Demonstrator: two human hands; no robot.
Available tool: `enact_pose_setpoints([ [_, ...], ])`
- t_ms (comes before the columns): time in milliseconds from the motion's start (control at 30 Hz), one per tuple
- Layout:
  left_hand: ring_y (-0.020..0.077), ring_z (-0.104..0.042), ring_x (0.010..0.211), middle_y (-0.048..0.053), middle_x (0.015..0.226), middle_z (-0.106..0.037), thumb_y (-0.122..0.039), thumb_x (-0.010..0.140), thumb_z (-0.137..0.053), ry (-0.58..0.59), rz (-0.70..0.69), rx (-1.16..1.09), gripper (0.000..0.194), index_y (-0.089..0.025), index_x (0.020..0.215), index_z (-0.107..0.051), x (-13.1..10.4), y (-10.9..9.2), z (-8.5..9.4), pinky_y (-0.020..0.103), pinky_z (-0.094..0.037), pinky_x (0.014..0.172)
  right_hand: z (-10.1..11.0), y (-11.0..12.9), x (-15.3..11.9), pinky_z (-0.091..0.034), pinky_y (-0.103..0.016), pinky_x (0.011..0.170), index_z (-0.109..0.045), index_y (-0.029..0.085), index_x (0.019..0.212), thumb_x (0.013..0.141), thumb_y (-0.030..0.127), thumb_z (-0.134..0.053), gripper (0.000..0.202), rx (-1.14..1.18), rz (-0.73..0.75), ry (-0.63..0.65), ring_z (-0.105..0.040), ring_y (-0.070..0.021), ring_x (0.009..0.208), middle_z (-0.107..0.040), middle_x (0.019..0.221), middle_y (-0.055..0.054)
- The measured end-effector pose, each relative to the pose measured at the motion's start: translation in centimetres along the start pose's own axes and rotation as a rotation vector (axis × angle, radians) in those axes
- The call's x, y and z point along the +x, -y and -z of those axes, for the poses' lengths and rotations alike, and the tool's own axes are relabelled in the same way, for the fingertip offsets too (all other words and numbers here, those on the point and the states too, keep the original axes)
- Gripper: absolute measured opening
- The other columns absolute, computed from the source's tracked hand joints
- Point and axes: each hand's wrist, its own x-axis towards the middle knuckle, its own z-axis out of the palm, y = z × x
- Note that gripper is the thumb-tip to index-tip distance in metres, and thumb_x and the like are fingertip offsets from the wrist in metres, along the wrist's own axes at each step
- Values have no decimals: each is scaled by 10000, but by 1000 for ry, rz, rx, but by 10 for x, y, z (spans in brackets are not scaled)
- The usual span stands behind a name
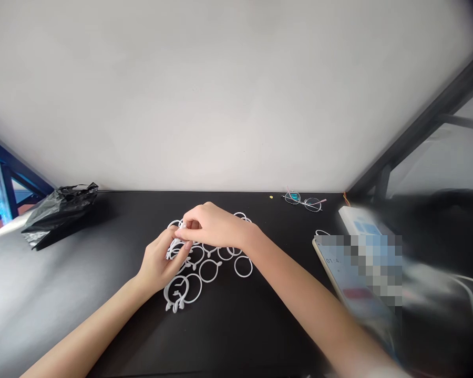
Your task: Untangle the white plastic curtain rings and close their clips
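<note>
Many white rings (208, 271), some with small knobs or clips, lie in a loose pile on the black table (228, 336). Over the pile's left part, my left hand (160, 262) has its thumb and fingers closed around some white rings. My right hand (211, 226) reaches across from the right, its thumb and forefinger pinched on a small white piece at the left fingertips. The hands touch or nearly touch there, and the fingers hide most of what they hold.
A crumpled black plastic bag (63, 212) lies at the back left. Wire-framed glasses (312, 205) and a tiny yellow bit (271, 197) rest near the wall. On the right are a phone (352, 286), a white box (358, 220) and white cables (471, 294).
</note>
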Motion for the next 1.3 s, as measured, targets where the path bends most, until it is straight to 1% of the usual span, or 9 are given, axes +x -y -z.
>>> enact_pose_setpoints([
  [200,169,-621,723,34,867,-625,-191,866,-520,25,-84,-58,125,-190,991,-531,-2,3,2,256,-496,639,-8,8,0,-262,-238,505,-403,166,570,850,335,-527,350,-28,99,-32,-352,-66,490,-447,541,43],
  [300,178,-644,736,32,880,-648,-195,867,-535,41,-52,-117,152,-199,1019,-543,-5,4,1,258,-507,632,-12,13,1,-250,-250,525,-356,163,542,882,326,-481,398,-101,123,-52,-320,-68,492,-420,522,44],
  [467,164,-630,741,-2,812,-594,-237,873,-580,56,234,-388,102,-218,935,-501,-10,-3,-1,264,-527,653,-12,16,0,-257,-257,545,-401,157,547,944,348,-407,441,-155,102,-58,-355,-77,498,-453,516,31],
  [567,172,-631,846,16,934,-601,-274,859,-629,58,412,-568,278,-242,1082,-467,-9,-9,-3,293,-543,726,-7,15,-1,-262,-252,538,-459,156,579,943,349,-420,414,-155,64,-31,-383,-79,499,-480,527,26],
  [667,209,-626,970,61,1046,-625,-307,863,-637,114,491,-630,380,-244,1196,-467,-5,-8,-4,345,-534,821,-1,11,-1,-263,-249,519,-505,157,615,940,366,-420,396,-140,-9,10,-392,-80,488,-505,548,18],
  [800,235,-612,1028,70,1063,-650,-353,860,-639,125,514,-545,328,-229,1155,-567,-2,3,-1,392,-482,923,10,-1,-3,-261,-250,492,-501,152,627,921,332,-436,350,-134,-58,-1,-390,-77,480,-535,598,0],
  [1100,243,-653,925,73,966,-700,-459,877,-582,157,569,-467,343,-206,1104,-627,5,0,4,373,-511,845,14,-14,1,-418,-237,588,-626,160,854,847,272,-573,124,68,3,15,-589,-126,700,-666,834,-38],
  [1200,217,-651,833,53,855,-691,-475,922,-489,129,560,-497,324,-198,948,-656,9,-2,6,340,-513,801,10,-16,4,-457,-248,632,-625,154,884,838,297,-612,151,198,64,7,-619,-132,728,-683,807,-36],
  [1300,178,-594,687,27,726,-636,-477,938,-448,145,592,-544,370,-197,773,-625,10,-2,7,286,-490,657,6,-19,8,-484,-240,624,-640,149,843,798,257,-646,117,270,79,42,-628,-134,738,-679,780,-32],
])
